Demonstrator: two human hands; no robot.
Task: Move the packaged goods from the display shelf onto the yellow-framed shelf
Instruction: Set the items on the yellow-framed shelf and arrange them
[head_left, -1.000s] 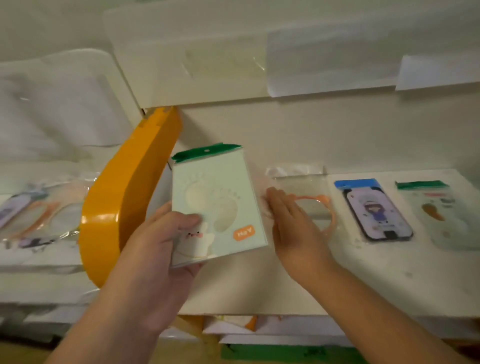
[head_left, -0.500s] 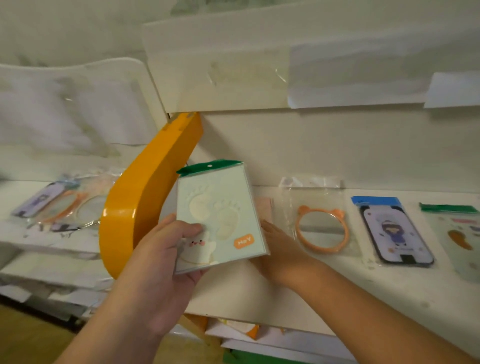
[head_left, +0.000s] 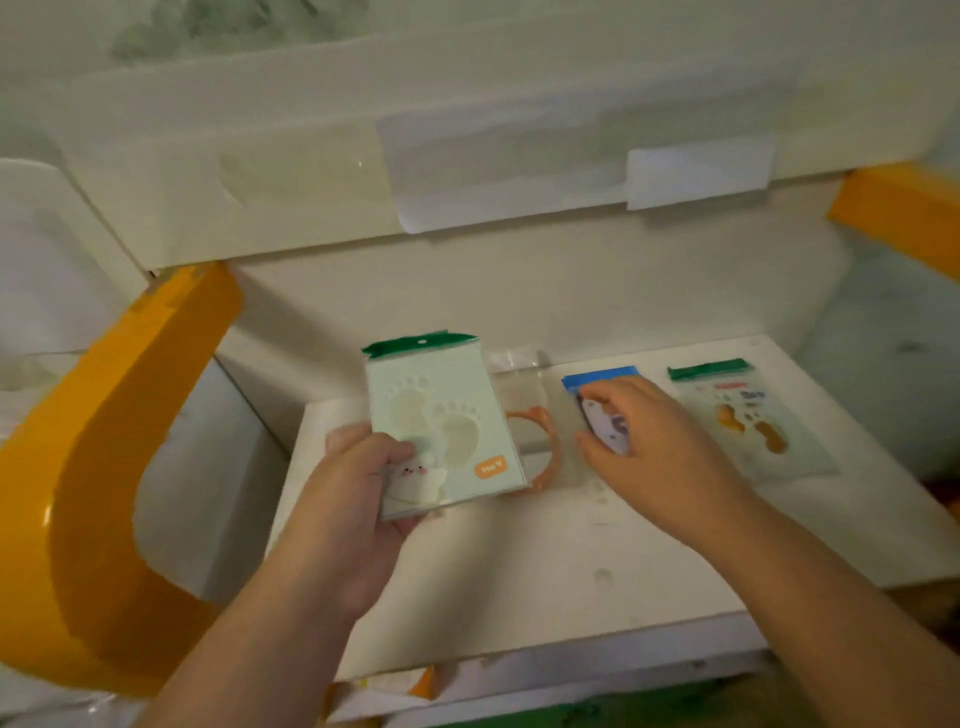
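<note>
Two bare hands worked over a wide white shelf (head_left: 545, 587), its flat board matte and scuffed, with pale dents in the surface. Beside it on the left curved a thick yellow frame (head_left: 93, 467), glossy and smooth, bent like a broad hook; a second yellow piece (head_left: 898, 208) showed at the upper right. Above hung a white panel (head_left: 467, 156) with sheets of thin paper stuck to it.

On the board lay three flat packets in clear crinkly film. At the far right sat a green-topped packet (head_left: 753, 415) with orange shapes printed on it. Next to it lay a blue-topped packet (head_left: 600, 376), largely covered by the right hand (head_left: 649, 441), whose fingers curled down onto it; whether they actually pinched it I could not tell. Between the hands rested a bagged orange ring (head_left: 545, 452), round with small ears.

The left hand (head_left: 358, 499) gripped a rectangular pale-green card packet (head_left: 441, 426) by its lower corner, held upright above the shelf, embossed with two footprints under a green header strip.
</note>
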